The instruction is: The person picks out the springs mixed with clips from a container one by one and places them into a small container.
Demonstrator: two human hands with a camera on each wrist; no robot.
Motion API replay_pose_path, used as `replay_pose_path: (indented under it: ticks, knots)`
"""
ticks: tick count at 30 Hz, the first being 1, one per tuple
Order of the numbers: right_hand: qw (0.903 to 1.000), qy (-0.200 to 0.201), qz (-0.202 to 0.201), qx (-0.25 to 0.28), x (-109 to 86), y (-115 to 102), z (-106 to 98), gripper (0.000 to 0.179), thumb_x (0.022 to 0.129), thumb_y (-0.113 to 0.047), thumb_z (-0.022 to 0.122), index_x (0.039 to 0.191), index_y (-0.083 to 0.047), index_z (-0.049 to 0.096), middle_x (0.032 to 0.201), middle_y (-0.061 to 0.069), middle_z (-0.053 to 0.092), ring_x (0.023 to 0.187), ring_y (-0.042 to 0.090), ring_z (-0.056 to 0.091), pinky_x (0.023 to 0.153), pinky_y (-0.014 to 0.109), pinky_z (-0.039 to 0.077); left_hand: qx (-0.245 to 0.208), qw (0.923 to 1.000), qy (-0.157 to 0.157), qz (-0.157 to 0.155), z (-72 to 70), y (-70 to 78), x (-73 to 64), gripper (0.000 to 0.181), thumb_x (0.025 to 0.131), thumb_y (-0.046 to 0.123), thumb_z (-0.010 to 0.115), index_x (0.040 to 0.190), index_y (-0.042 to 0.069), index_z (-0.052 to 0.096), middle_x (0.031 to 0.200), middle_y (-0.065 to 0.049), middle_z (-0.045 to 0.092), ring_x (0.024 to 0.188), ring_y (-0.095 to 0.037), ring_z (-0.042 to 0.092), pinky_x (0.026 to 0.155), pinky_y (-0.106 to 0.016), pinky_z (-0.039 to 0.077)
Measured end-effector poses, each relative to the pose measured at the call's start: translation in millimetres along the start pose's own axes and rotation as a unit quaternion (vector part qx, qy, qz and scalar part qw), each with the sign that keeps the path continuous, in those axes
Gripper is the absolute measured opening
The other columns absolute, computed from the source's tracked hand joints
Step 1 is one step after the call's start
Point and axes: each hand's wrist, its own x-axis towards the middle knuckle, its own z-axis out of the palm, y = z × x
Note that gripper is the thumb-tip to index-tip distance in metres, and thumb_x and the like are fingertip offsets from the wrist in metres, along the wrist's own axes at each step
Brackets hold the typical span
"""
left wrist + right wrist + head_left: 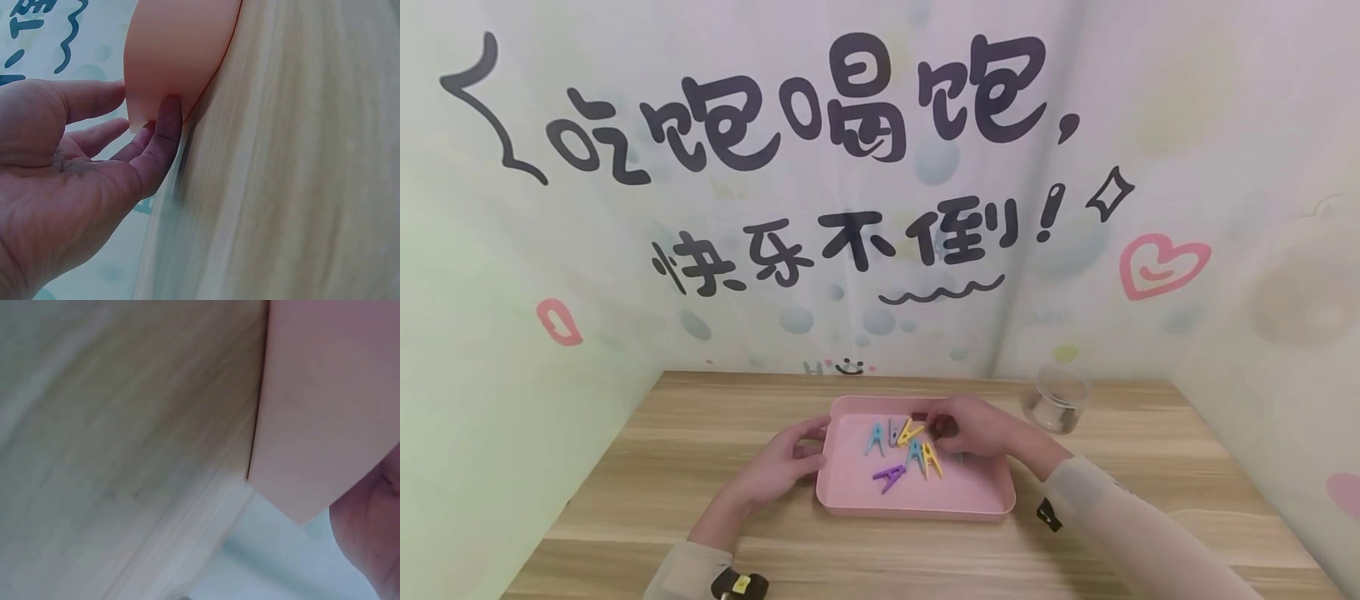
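A pink tray on the wooden table holds several clothespins, among them a purple clothespin, a teal clothespin and a yellow clothespin. My left hand touches the tray's left side, thumb and fingers spread against its outer wall. Over the tray's far right part reaches my right hand, its fingers bent down beside the clothespins. A dark piece shows by its fingertips; whether they pinch anything I cannot tell. In the right wrist view only part of that hand appears, behind the tray's wall.
A clear round container stands on the table behind my right forearm. Printed curtains or sheets rise behind the table and at both sides. A black device is strapped at my left wrist.
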Motion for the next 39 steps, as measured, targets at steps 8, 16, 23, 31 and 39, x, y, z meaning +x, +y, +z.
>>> replay_pose_path:
  ticks: [8, 16, 23, 31, 39]
  knots:
    - [0.9994, 0.018, -0.018, 0.025, -8.2, 2, -8, 0.031, 0.09, -0.009, 0.081, 0.121, -0.014, 0.077, 0.112, -0.009, 0.074, 0.095, 0.009, 0.065, 0.083, 0.033, 0.059, 0.009, 0.9999, 0.008, -0.003, 1.7, 0.7, -0.4, 0.06, 0.104, -0.003, 0.059, 0.159, -0.007, 0.037, 0.149, -0.029, 0.049, 0.126, -0.044, 0.062, 0.1, -0.045, 0.059]
    - [0.9968, 0.034, -0.022, 0.069, -16.4, 0, -13, 0.034, 0.089, -0.008, 0.082, 0.122, -0.012, 0.078, 0.103, -0.008, 0.074, 0.092, 0.016, 0.067, 0.074, 0.028, 0.057, 0.008, 1.0, 0.003, 0.001, 0.3, 0.4, -0.8, 0.061, 0.104, -0.002, 0.059, 0.16, -0.007, 0.036, 0.149, -0.031, 0.048, 0.126, -0.045, 0.062, 0.099, -0.044, 0.06]
    - [0.9951, 0.051, -0.031, 0.079, -24.8, -1, -16, 0.034, 0.088, -0.006, 0.079, 0.122, -0.009, 0.078, 0.105, -0.005, 0.075, 0.092, 0.019, 0.066, 0.077, 0.031, 0.057, 0.01, 1.0, -0.001, -0.001, 0.0, 0.2, -0.3, 0.061, 0.104, -0.002, 0.059, 0.16, -0.007, 0.035, 0.15, -0.031, 0.047, 0.128, -0.046, 0.061, 0.101, -0.045, 0.059]
    - [0.9929, 0.08, -0.044, 0.076, -33.0, 2, -22, 0.032, 0.089, -0.008, 0.079, 0.121, -0.008, 0.078, 0.1, -0.008, 0.073, 0.088, 0.013, 0.065, 0.076, 0.029, 0.058, 0.015, 0.9999, 0.001, -0.001, 0.3, 0.4, 0.6, 0.061, 0.105, 0.0, 0.06, 0.16, -0.006, 0.036, 0.15, -0.03, 0.048, 0.129, -0.046, 0.06, 0.102, -0.047, 0.058]
    - [0.9898, 0.091, -0.02, 0.108, -42.2, 3, -28, 0.032, 0.091, -0.012, 0.082, 0.122, -0.009, 0.077, 0.099, -0.01, 0.071, 0.09, 0.014, 0.066, 0.079, 0.035, 0.06, 0.015, 0.9999, 0.003, -0.007, 1.7, 2.0, 0.2, 0.06, 0.105, -0.002, 0.059, 0.16, -0.006, 0.037, 0.15, -0.03, 0.048, 0.129, -0.046, 0.06, 0.103, -0.047, 0.058]
